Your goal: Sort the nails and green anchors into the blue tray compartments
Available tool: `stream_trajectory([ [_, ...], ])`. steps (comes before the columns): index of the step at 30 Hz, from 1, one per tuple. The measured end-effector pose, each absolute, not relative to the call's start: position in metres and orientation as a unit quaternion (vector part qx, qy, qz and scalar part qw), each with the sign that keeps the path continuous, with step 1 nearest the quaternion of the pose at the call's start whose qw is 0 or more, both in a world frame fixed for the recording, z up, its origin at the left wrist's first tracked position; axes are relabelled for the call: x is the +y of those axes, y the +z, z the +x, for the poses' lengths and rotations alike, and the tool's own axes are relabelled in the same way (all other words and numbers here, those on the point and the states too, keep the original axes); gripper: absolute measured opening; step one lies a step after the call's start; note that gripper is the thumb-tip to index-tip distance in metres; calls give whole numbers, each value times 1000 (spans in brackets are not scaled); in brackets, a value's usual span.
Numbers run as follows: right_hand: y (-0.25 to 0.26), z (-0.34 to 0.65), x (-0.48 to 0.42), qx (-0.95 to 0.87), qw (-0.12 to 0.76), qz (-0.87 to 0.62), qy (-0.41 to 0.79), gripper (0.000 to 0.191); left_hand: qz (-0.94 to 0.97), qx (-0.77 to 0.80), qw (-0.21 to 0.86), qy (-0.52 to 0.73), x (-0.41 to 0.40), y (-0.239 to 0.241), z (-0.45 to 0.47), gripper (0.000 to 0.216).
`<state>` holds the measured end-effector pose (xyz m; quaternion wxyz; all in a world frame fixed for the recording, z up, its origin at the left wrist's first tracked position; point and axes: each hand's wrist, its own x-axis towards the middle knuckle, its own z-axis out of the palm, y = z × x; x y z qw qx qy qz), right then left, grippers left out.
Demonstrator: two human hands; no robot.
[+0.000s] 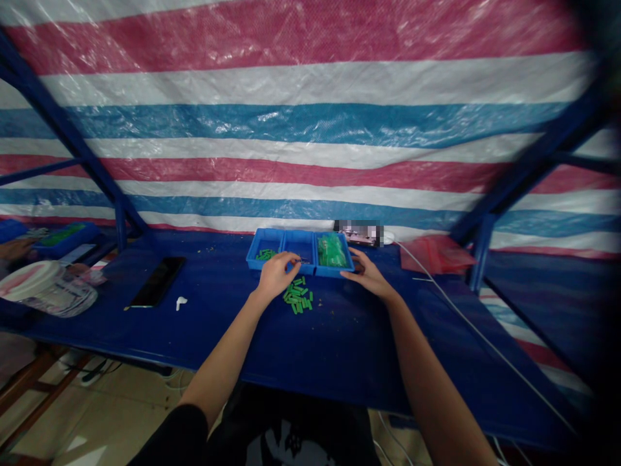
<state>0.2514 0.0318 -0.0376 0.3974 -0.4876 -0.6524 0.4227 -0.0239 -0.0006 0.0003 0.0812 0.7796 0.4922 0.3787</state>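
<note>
A blue tray (314,266) with three compartments sits in front of me on the blue table. Small green pieces (265,254) lie in its left compartment, and clear bags of green pieces (332,250) fill the right one. My left hand (278,274) is at the front of the middle compartment, thumb and fingers pinched together. Thin shiny bits (305,261) show by its fingertips; whether they are held is unclear. Gripping the tray's right front corner is my right hand (367,274), thumb at the front wall. A loose pile of green strips (297,296) lies before the tray.
Left of me are a black phone (158,282), a white earbud (181,302) and a white bucket (48,289). A co-worker's hand (15,249) shows at far left. Behind the tray lies a partly blurred-out device (359,233). Right are red plastic (434,254) and a white cable (456,310).
</note>
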Motion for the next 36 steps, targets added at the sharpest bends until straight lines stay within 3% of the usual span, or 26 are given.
stream_trajectory([
  [6,-36,250,31,-656,396,-486,419,80,847,482,39,221,-19,-7,4,20],
  [13,-36,250,31,-652,398,-490,420,81,842,519,27,145,-17,-7,3,21],
  [36,-41,253,35,-656,395,-497,409,82,855,502,30,123,-16,-11,1,22],
])
